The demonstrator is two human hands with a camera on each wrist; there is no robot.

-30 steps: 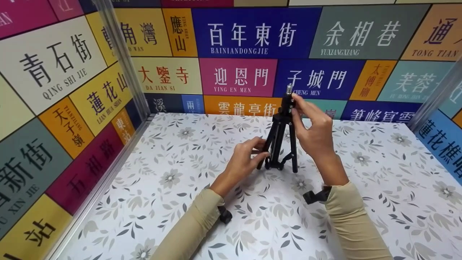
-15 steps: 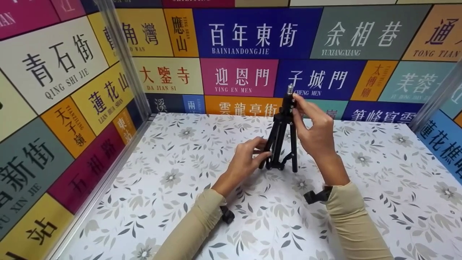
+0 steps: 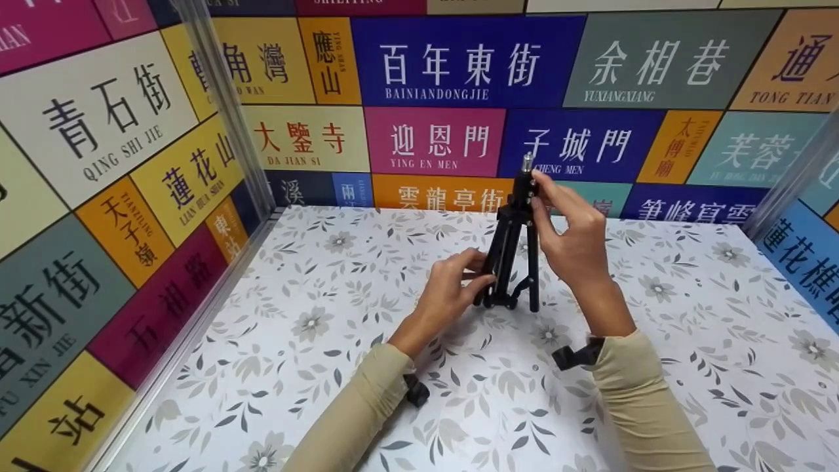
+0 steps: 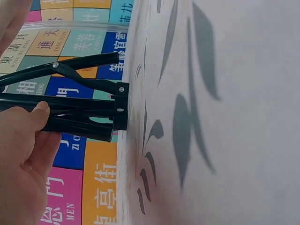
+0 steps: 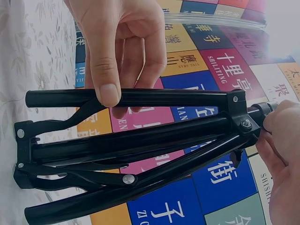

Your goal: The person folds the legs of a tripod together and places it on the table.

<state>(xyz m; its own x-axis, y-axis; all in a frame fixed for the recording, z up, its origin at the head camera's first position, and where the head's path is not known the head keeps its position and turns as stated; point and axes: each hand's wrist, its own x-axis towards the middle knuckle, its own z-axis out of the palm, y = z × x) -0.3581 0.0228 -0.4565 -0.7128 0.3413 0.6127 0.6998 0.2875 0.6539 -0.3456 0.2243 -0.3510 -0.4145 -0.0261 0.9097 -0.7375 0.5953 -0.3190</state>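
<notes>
A small black tripod stand [image 3: 505, 255] with a silver tip [image 3: 527, 162] stands nearly upright on the table, its legs only slightly spread. My left hand [image 3: 446, 288] pinches the lower part of the left leg between thumb and fingers, as the right wrist view also shows with the left thumb [image 5: 108, 93] on that leg. Up at the top, my right hand [image 3: 573, 236] grips the column just under the tip; its fingers partly hide the column there. Hinged braces [image 5: 84, 176] join the legs to a bottom hub [image 4: 121, 107], which is near the tabletop.
The table [image 3: 341, 393] wears a white cloth with grey flowers and leaves. Behind it and at the sides rise panels [image 3: 432, 141] of coloured blocks with large characters. A clear corner strip [image 3: 226, 105] edges the left panel. Black straps with mounts [image 3: 577, 355] sit at both wrists.
My left hand has shifted slightly right, and the foot of the left leg has moved inward toward the centre. The right hand keeps its hold at the top.
</notes>
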